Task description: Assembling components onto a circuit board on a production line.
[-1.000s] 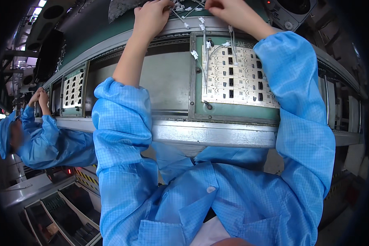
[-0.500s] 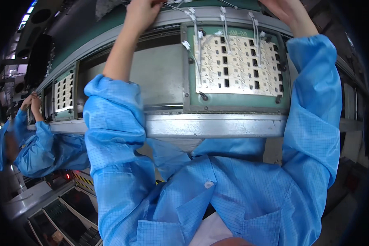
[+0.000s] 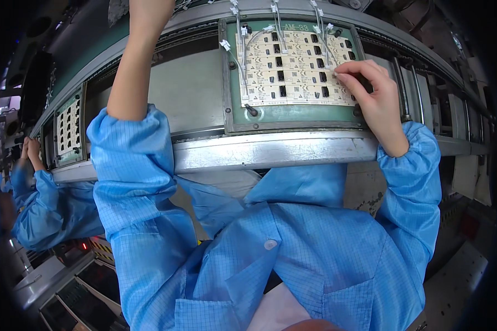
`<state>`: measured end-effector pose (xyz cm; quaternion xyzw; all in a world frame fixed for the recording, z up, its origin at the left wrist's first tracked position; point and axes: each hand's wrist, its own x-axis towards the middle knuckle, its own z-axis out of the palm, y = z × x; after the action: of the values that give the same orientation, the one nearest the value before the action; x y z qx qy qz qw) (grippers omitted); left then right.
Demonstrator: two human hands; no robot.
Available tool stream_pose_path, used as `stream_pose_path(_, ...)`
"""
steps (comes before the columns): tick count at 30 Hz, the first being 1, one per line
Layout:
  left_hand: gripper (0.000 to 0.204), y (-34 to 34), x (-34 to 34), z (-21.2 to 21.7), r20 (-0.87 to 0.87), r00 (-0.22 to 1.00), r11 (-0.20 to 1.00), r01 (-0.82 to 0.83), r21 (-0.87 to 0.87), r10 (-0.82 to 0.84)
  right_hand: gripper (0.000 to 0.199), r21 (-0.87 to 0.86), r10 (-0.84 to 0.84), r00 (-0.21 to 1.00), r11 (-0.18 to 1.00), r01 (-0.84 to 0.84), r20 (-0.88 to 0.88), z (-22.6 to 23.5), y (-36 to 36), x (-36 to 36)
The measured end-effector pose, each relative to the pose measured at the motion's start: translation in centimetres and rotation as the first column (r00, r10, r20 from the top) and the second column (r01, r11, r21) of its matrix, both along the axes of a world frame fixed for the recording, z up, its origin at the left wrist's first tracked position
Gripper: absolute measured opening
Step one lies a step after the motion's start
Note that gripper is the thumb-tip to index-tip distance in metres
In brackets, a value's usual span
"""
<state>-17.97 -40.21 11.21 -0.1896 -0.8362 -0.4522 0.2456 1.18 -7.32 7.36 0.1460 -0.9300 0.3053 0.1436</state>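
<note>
A green carrier frame [image 3: 292, 117] holds a panel of white circuit boards [image 3: 292, 77] with rows of small black components. My right hand [image 3: 378, 94] is over the panel's right side, thumb and forefinger pinched at the lower end of a thin white wire [image 3: 333, 52]. More thin wires with white connectors [image 3: 225, 45] lie across the upper part of the panel and over the far rail. My left hand [image 3: 149, 16] reaches past the far rail at the top edge, where its fingers are cut off from view. Some loose white wires [image 3: 190, 5] lie near it.
A metal rail [image 3: 276, 151] runs along the conveyor's near side, with a grey plate [image 3: 196, 91] left of the carrier. Further left, another carrier with white boards [image 3: 68, 129] stands before a co-worker in blue [image 3: 61, 207]. Dark bins [image 3: 85, 298] are at lower left.
My right hand has come down from the far rail to the panel's right side. The left hand has gone further out of the top edge. The whole view has shifted slightly.
</note>
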Motion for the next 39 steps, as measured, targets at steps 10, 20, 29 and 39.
stream_pose_path(10,0.008,8.3,10.0,1.9,-0.176,0.952,0.878,0.147,-0.456,-0.251,0.011,-0.131,0.035,0.976,0.991,-0.007,0.213,-0.9,0.5,-0.9)
stream_pose_path(20,0.003,9.0,11.0,-0.5,-0.135,0.938,0.843,0.216,-0.493,-0.320,0.012,0.033,0.012,0.998,0.999,-0.014,0.056,-1.1,0.1,-0.7)
stream_pose_path(29,0.005,8.9,11.3,-0.7,-0.165,0.923,0.848,0.235,-0.475,-0.348,0.012,0.217,0.097,0.994,0.973,-0.082,-0.059,-0.5,0.9,-1.0)
stream_pose_path(39,0.004,8.6,11.3,-1.1,-0.173,0.922,0.847,0.229,-0.480,-0.347,0.011,0.113,0.146,0.989,0.983,-0.143,-0.017,-0.8,1.0,-1.7)
